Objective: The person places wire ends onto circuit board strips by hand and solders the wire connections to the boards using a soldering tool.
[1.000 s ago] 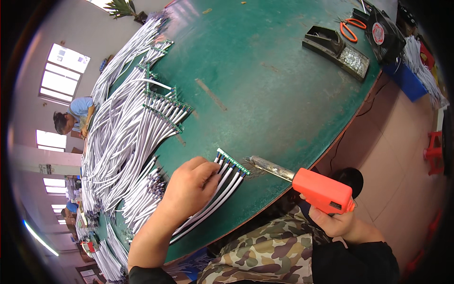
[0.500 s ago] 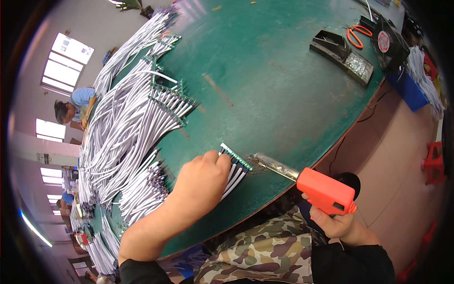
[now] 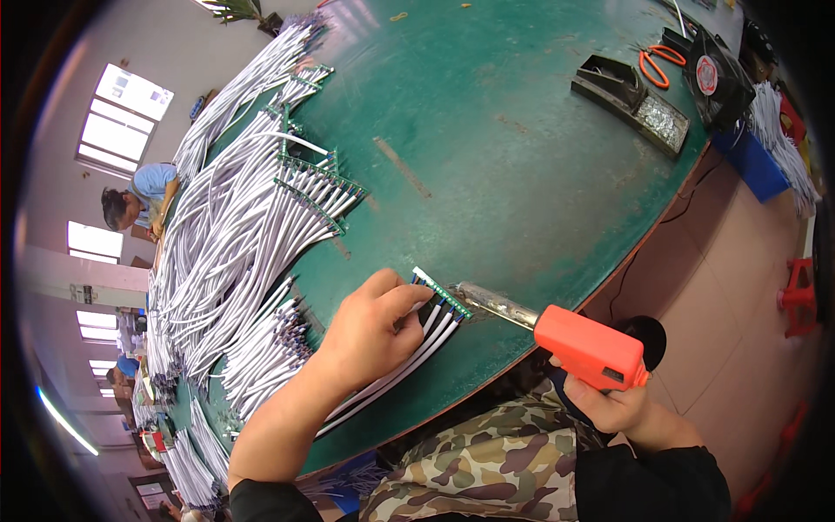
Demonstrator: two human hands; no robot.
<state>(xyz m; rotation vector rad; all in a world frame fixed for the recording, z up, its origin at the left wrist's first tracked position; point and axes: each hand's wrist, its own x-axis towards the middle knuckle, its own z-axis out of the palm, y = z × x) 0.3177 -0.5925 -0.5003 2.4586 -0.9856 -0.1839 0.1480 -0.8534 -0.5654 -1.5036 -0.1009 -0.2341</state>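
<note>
My right hand (image 3: 613, 407) grips the handle of a red soldering gun (image 3: 590, 346). Its metal barrel (image 3: 497, 304) points left, with the tip close to a narrow green circuit board strip (image 3: 444, 294); whether they touch is hard to tell. White cables (image 3: 435, 337) with dark wire ends run from the strip toward the lower left across the table. My left hand (image 3: 372, 329) is closed at the strip's near side, index finger and thumb pinching a white cable beside the board. The fingers partly hide the cable's end.
Large bundles of white cables (image 3: 226, 209), some ending in green strips, cover the left of the green table (image 3: 487, 174). At the far right stand a black soldering stand (image 3: 622, 96), orange-handled scissors (image 3: 654, 66) and a black fan (image 3: 718, 80). A co-worker (image 3: 150, 190) sits beyond the bundles.
My left hand has shifted back a little from the strip and its grip has changed, showing more of the cables. The soldering gun has moved slightly left.
</note>
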